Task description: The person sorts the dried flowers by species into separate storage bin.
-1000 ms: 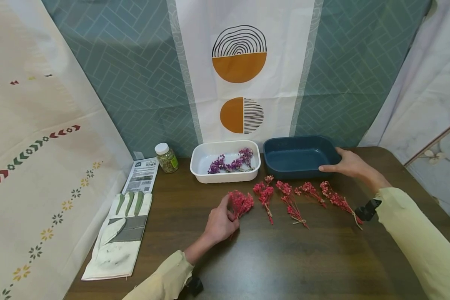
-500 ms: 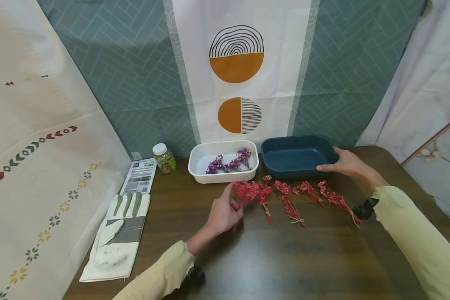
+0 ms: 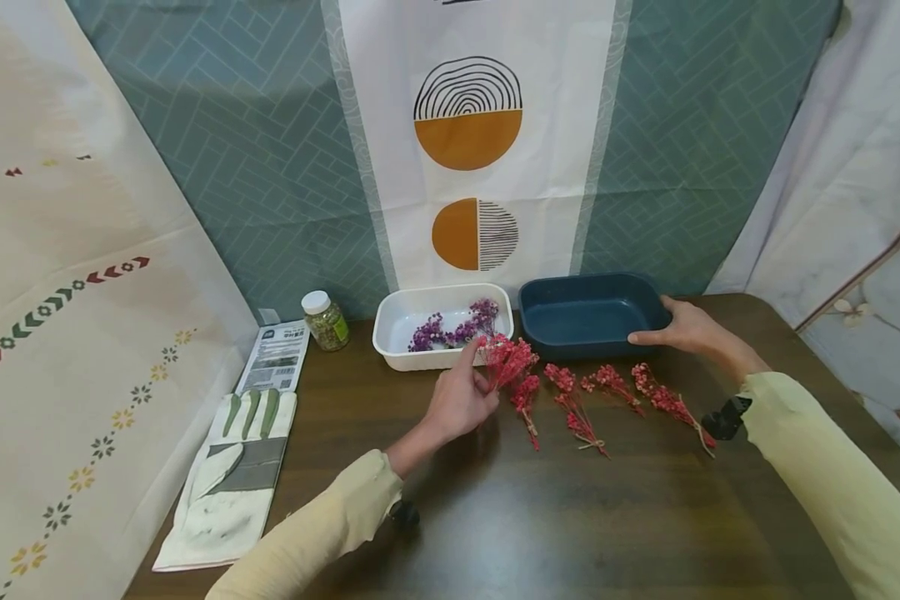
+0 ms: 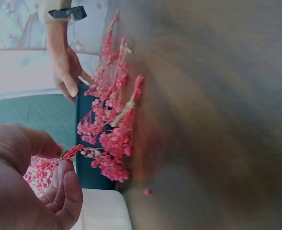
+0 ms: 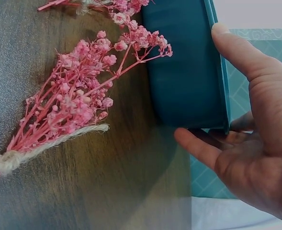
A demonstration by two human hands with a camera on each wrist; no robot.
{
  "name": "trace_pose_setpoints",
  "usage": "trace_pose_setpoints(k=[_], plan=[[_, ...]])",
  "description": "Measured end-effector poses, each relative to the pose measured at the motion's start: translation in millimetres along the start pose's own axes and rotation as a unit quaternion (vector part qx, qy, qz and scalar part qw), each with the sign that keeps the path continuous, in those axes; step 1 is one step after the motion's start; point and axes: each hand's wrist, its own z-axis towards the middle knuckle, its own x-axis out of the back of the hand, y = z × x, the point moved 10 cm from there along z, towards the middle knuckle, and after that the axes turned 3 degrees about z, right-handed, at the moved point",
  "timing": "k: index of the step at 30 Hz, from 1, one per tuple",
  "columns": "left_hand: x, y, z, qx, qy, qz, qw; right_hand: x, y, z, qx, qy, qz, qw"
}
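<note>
nearly together; left fingers [image 4: 72, 194] around stems [image 4: 73, 151]

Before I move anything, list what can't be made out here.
Head view: fine print on the leaflet and jar label, too small to read.
Left wrist view: most of the white tray, hidden by the left hand and cut off by the bottom edge.
Right wrist view: some fingertips of the right hand, hidden behind the blue tray.

1. Head view: soft, even light, pale glare on the table [image 3: 540, 517].
2. Left wrist view: dim, left hand [image 4: 21, 191] shadowed, table blurred.
3. Right wrist view: clearer, speckled sheen upper left.
</note>
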Motion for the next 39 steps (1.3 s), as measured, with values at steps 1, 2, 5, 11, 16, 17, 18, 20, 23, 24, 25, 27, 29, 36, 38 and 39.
trace_pose_setpoints(k=[1,2,5,11,16,17,18,20,23,24,25,27,29,36,38,39], plan=[[-1.3,1.4,3.3,0.002,-0.004,-0.001,1.0000,0,0,-0.1,0.000,-0.001,0.001,1.0000],[-2.7,3.1,6.6,0.003,-0.009,-0.006,0.9999,-1,0,-0.1,0.000,-0.001,0.001,1.0000],[-5.4,8.9,16.9,-0.002,-0.014,-0.011,0.9998,-1,0,-0.1,-0.001,0.000,0.001,1.0000],[-9.3,16.1,35.5,-0.007,-0.021,-0.007,0.9997,0,-2,-0.8,-0.003,0.002,0.005,1.0000],[-13.9,18.0,51.6,0.006,-0.032,-0.003,0.9995,0,-1,0.1,-0.005,0.003,0.006,1.0000],[-15.2,18.5,55.1,0.009,-0.034,-0.003,0.9994,0,-1,0.3,-0.006,0.003,0.006,1.0000],[-16.6,19.1,58.7,0.012,-0.035,-0.004,0.9993,0,0,0.2,-0.007,0.003,0.006,1.0000],[-18.8,20.8,65.6,0.020,-0.038,-0.007,0.9991,0,0,0.1,-0.007,0.003,0.008,0.9999],[-23.2,22.5,76.5,0.029,-0.036,-0.006,0.9989,0,1,0.1,-0.006,0.005,0.010,0.9999],[-25.0,22.6,79.8,0.034,-0.036,-0.008,0.9987,0,1,0.3,-0.006,0.005,0.010,0.9999],[-26.6,22.9,82.7,0.036,-0.036,-0.005,0.9987,-1,1,0.3,-0.005,0.005,0.010,0.9999],[-30.7,23.4,88.0,0.041,-0.037,-0.001,0.9984,-1,1,0.6,-0.005,0.005,0.011,0.9999],[-34.1,24.5,92.9,0.043,-0.037,0.003,0.9984,-1,1,0.7,-0.006,0.005,0.010,0.9999],[-42.9,26.2,110.2,0.040,-0.037,0.023,0.9982,0,0,0.7,-0.009,0.008,0.010,0.9999],[-44.6,26.3,115.7,0.039,-0.040,0.031,0.9980,0,0,0.8,-0.010,0.009,0.009,0.9999],[-45.6,26.2,118.5,0.039,-0.041,0.035,0.9978,0,0,1.0,-0.011,0.009,0.010,0.9998]])
